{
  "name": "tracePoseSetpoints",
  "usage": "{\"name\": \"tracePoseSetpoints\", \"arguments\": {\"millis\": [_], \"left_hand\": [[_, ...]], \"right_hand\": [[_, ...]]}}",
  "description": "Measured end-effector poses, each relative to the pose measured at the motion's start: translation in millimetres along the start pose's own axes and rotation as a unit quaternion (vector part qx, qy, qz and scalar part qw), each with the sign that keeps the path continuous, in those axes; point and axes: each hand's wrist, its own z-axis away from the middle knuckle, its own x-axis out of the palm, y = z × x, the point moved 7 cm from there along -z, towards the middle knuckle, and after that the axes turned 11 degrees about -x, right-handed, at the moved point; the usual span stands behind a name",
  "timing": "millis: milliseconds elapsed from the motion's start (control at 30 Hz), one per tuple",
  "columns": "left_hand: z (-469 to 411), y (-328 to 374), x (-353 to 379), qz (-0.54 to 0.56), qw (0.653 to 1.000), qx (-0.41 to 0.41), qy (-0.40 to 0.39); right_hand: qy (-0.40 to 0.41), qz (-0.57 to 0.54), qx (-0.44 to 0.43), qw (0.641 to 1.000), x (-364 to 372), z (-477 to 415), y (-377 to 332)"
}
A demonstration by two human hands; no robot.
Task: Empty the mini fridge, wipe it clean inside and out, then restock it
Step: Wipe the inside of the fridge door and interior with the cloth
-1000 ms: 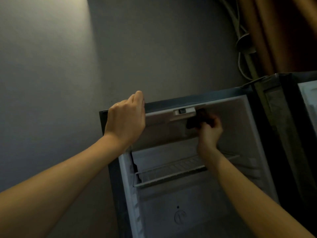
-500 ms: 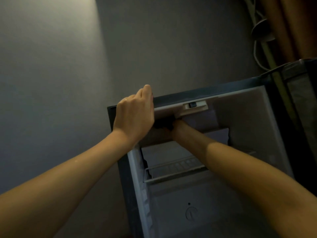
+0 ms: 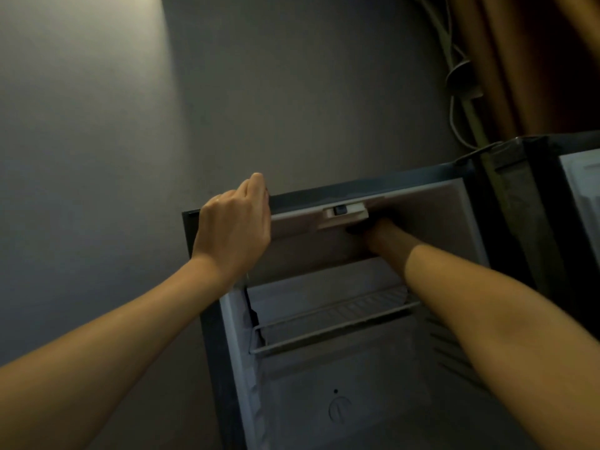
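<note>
Mini fridge point(image 3: 324, 378) top is gripped by left hand point(image 3: 233, 228), fingers point(image 3: 256, 191) pressed together, while right hand point(image 3: 381, 237), fingers hidden, has moved dark cloth point(image 3: 355, 229) rightward under switch housing point(image 3: 345, 213).

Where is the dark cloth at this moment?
Head view: the cloth is in the right hand, up inside the fridge, just under the white switch box at the top front.

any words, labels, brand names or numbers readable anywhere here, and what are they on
None can be read.
Round moulded mark low on the back wall of the mini fridge: too blurred to read.
Switch on the light housing: no marking legible.
Dark cloth at the right hand: no print shows.
</note>
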Motion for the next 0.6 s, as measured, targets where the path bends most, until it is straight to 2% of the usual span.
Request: {"name": "tracePoseSetpoints", "arguments": {"millis": [33, 167, 233, 267, 300, 333, 367, 433, 500, 533, 567, 600], "left_hand": [[0, -1, 0, 0.0, 1.0, -0.002, 0.0], [0, 1, -2, 0.003, 1.0, 0.001, 0.009], [1, 0, -3, 0.009, 1.0, 0.005, 0.016], [2, 0, -4, 0.012, 1.0, 0.006, 0.016], [2, 0, -3, 0.015, 1.0, 0.002, 0.021], [2, 0, -2, 0.019, 0.999, -0.011, 0.031], [5, 0, 0, 0.023, 0.998, -0.036, 0.045], [22, 13, 7, 0.047, 0.994, -0.069, 0.076], [54, 54, 20, 0.122, 0.99, 0.006, 0.073], [72, 78, 28, 0.183, 0.981, 0.039, 0.044], [86, 99, 37, 0.263, 0.964, 0.035, -0.009], [95, 112, 56, 0.364, 0.928, -0.028, -0.071]], "right_hand": [[-0.036, 0.011, -0.009, 0.999, 6, 6, -6], [0.026, -0.038, 0.034, 0.998, 7, 28, 1], [0.12, -0.038, 0.038, 0.991, -1, 47, 5], [0.202, -0.038, 0.034, 0.978, -12, 64, 10], [0.235, 0.001, -0.018, 0.972, -23, 81, 5], [0.235, 0.047, -0.112, 0.964, -32, 96, -8], [0.211, 0.129, -0.208, 0.946, -38, 111, -20], [0.112, 0.27, -0.381, 0.877, -42, 138, -40], [0.039, 0.349, -0.434, 0.83, -47, 146, -38], [0.031, 0.365, -0.433, 0.823, -53, 148, -35], [0.051, 0.364, -0.439, 0.82, -65, 152, -36], [0.085, 0.352, -0.438, 0.823, -79, 153, -36]]}}
